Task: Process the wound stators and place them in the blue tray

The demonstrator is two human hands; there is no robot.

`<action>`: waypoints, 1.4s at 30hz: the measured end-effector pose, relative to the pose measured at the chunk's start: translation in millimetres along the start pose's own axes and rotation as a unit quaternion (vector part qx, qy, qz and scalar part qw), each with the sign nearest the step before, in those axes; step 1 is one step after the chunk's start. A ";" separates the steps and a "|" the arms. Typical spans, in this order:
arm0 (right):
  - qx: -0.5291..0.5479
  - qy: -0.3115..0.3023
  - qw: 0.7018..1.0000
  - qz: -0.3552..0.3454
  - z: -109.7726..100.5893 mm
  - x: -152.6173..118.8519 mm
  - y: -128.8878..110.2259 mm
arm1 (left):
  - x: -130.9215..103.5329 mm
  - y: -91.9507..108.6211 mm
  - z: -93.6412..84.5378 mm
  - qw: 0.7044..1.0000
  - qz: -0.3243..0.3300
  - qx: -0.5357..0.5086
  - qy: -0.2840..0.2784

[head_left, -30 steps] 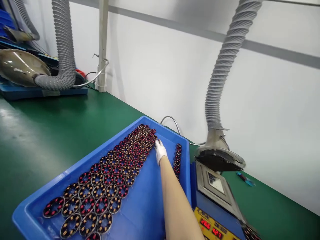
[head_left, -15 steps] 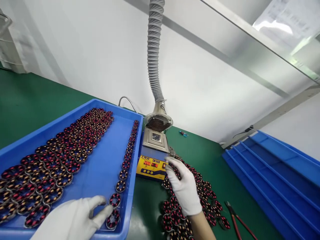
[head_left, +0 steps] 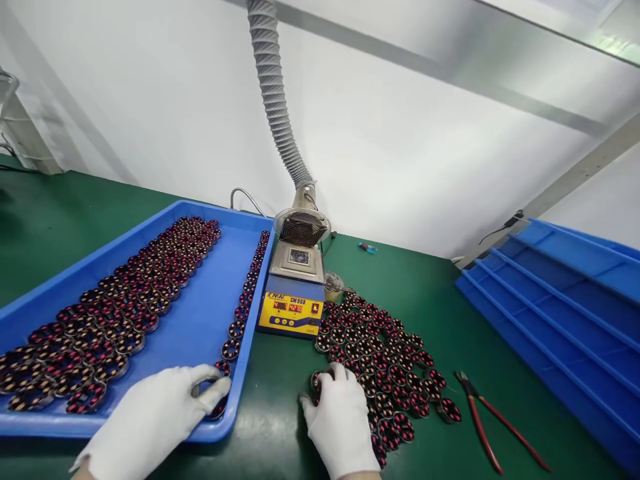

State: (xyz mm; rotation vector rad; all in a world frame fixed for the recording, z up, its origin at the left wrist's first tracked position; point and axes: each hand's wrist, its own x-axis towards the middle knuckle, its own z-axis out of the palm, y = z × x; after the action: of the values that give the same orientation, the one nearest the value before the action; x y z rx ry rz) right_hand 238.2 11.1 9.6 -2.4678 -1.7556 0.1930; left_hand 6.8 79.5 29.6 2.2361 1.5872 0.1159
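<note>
From here, the blue tray (head_left: 200, 320) holds ring-shaped coils (head_left: 135, 280) packed left, a single line right. The left hand (head_left: 155, 413) curls thumb and finger at that line's near end; the right hand (head_left: 340, 417) hides its grip over the heap (head_left: 390, 360).

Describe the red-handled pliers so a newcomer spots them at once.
On the green table, look between the pile of small rings and the big blue trays at right. The pliers lie there, handles spread toward you. Long red handles set them apart from the small blue tool farther back.
</note>
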 end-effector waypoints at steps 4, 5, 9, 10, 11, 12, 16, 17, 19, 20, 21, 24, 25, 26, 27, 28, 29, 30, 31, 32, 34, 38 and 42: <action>0.142 0.003 0.988 -0.062 -1.5 11.6 -0.9 | 4.9 24.5 -14.4 0.991 0.053 0.123 -0.031; 0.237 -0.004 0.968 -0.079 -6.0 16.3 -1.1 | 5.8 30.6 -20.2 0.988 0.080 0.132 -0.002; 0.626 -0.025 0.773 -0.099 -46.2 38.8 -13.3 | 9.3 60.8 -46.1 0.942 0.234 0.033 0.238; 0.689 -0.016 0.717 -0.105 -60.0 43.0 -19.4 | 10.9 69.9 -51.5 0.905 0.284 -0.005 0.317; 0.737 -0.005 0.667 -0.114 -73.7 45.7 -25.9 | 13.1 79.0 -55.8 0.862 0.326 -0.035 0.386; 0.770 0.000 0.625 -0.129 -86.2 46.8 -32.4 | 15.9 87.6 -58.9 0.823 0.356 -0.054 0.438; 0.801 -0.015 0.567 -0.190 -108.0 43.5 -50.5 | 31.6 107.7 -62.5 0.748 0.398 -0.096 0.523; 0.794 -0.003 0.574 -0.201 -106.0 43.6 -52.2 | 35.6 108.5 -62.3 0.736 0.410 -0.101 0.529; 0.773 0.041 0.594 -0.217 -98.8 46.4 -52.6 | 41.8 107.0 -62.1 0.717 0.430 -0.094 0.540; 0.762 0.061 0.602 -0.230 -95.7 48.5 -51.6 | 43.7 105.7 -62.6 0.715 0.435 -0.086 0.540; 0.752 0.079 0.607 -0.246 -94.2 50.2 -50.2 | 44.7 104.7 -63.5 0.719 0.439 -0.083 0.533; 0.731 0.122 0.611 -0.278 -100.3 50.6 -44.8 | 44.4 103.7 -67.5 0.758 0.439 -0.119 0.468; 0.719 0.137 0.619 -0.286 -104.6 49.0 -43.0 | 43.8 103.7 -68.5 0.775 0.434 -0.143 0.437; 0.704 0.149 0.630 -0.293 -108.9 47.0 -41.1 | 43.2 103.5 -69.2 0.790 0.429 -0.167 0.405; 0.689 0.153 0.642 -0.301 -112.4 45.3 -39.1 | 42.8 103.0 -69.4 0.804 0.422 -0.185 0.376; 0.669 0.151 0.654 -0.319 -114.7 44.0 -37.1 | 42.5 102.2 -69.3 0.816 0.417 -0.193 0.351; 0.643 0.144 0.669 -0.345 -115.6 43.7 -35.1 | 42.5 101.2 -68.9 0.823 0.418 -0.193 0.333; 0.617 0.141 0.683 -0.364 -115.1 44.3 -33.4 | 42.7 100.4 -68.5 0.825 0.425 -0.186 0.323; 0.600 0.145 0.694 -0.370 -113.5 45.7 -32.2 | 43.0 99.9 -68.3 0.820 0.438 -0.173 0.324; 0.594 0.147 0.701 -0.366 -111.1 47.9 -31.7 | 43.4 99.9 -68.4 0.812 0.451 -0.157 0.337; 0.643 0.134 0.682 -0.320 -106.1 52.9 -32.4 | 44.0 101.7 -69.4 0.784 0.473 -0.121 0.384; 0.827 0.031 0.520 -0.213 -105.5 58.9 -32.7 | 43.8 106.2 -73.1 0.745 0.481 -0.096 0.452; 0.726 0.039 0.643 -0.243 -113.5 53.6 -27.5 | 42.7 105.1 -75.2 0.769 0.459 -0.104 0.433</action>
State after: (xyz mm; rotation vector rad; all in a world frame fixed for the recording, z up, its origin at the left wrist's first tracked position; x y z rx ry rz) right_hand 248.7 69.3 123.7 -0.7803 -1.1774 0.9396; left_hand 93.6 109.7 130.0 2.6770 0.4814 1.6896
